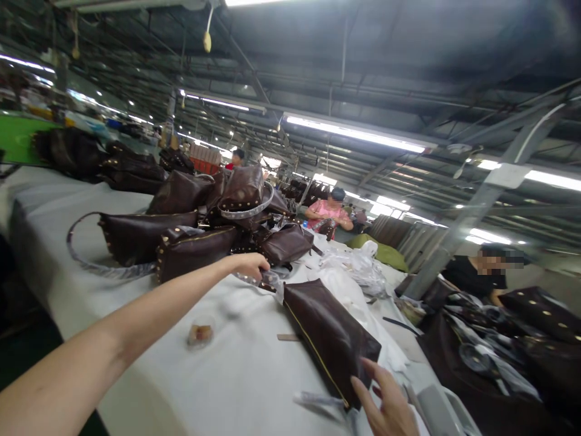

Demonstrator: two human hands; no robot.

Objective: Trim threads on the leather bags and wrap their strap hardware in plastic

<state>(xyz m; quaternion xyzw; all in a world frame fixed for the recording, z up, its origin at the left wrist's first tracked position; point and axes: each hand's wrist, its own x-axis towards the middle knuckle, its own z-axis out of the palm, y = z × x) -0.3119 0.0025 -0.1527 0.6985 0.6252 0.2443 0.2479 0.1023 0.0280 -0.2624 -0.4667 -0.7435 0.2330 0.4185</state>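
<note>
The left hand (249,265) was curled shut on a plastic-wrapped strap (269,280) beside the pile of bags (190,242). The right hand (384,406) lay open, fingertips touching the brown bag (329,336) flat on the table (236,375). That bag looked soft, light and rather slick, best gripped along its zipped edge.

Fluorescent tubes (358,134) light a dark-raftered factory hall above a long white-covered table (236,363).
</note>
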